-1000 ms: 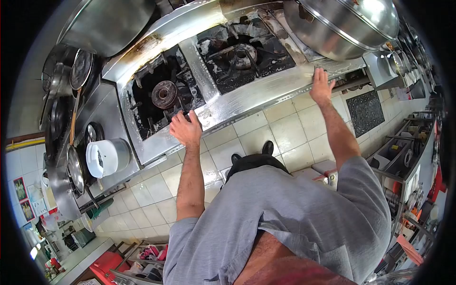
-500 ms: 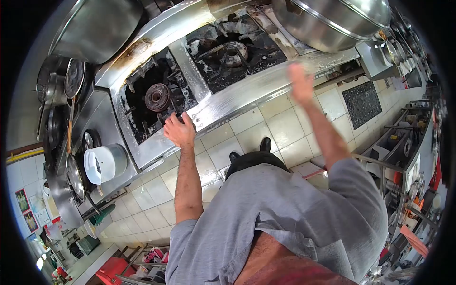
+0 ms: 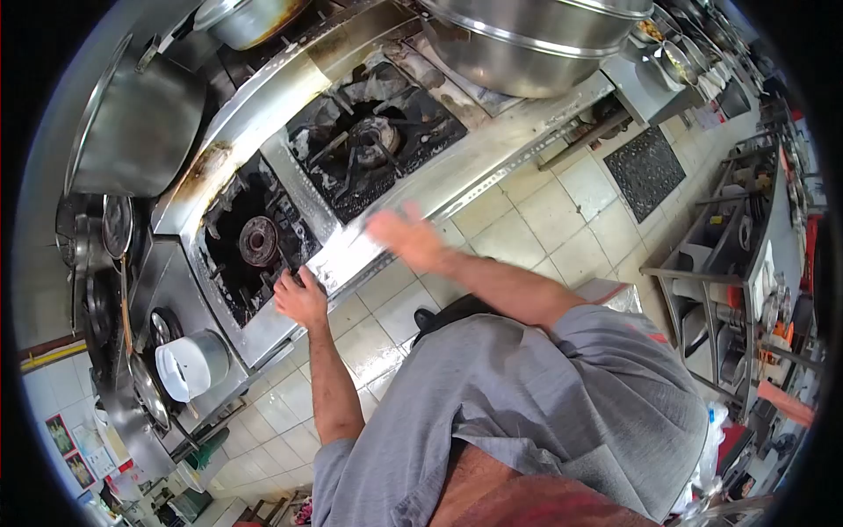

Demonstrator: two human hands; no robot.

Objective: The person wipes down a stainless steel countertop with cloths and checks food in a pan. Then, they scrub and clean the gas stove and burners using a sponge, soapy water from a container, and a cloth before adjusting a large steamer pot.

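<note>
A steel gas stove (image 3: pixel 448 191) with white foam and wet streaks runs across the view. My left hand (image 3: pixel 301 299) rests at its front edge beside the left burner (image 3: pixel 258 241), fingers bent and apart, touching the rim of the black burner well. Over the wet front ledge, below the right burner (image 3: pixel 373 142), is my right hand (image 3: pixel 408 239). Motion smears its fingers, so whether it holds anything is unclear. Foam lies around the black pan grate (image 3: pixel 342 176) on the right side.
A large steel pot (image 3: pixel 527 53) sits at the stove's right end, another pot (image 3: pixel 140 127) at back left. A white container (image 3: pixel 191 364) stands on the left counter near hanging pans (image 3: pixel 147 393). A metal rack (image 3: pixel 694 274) lines the right; floor tiles (image 3: pixel 518 230) lie below.
My right hand has swept left along the front ledge, from near the large pot to close to my left hand. My left hand stays beside the left burner. The view has shifted.
</note>
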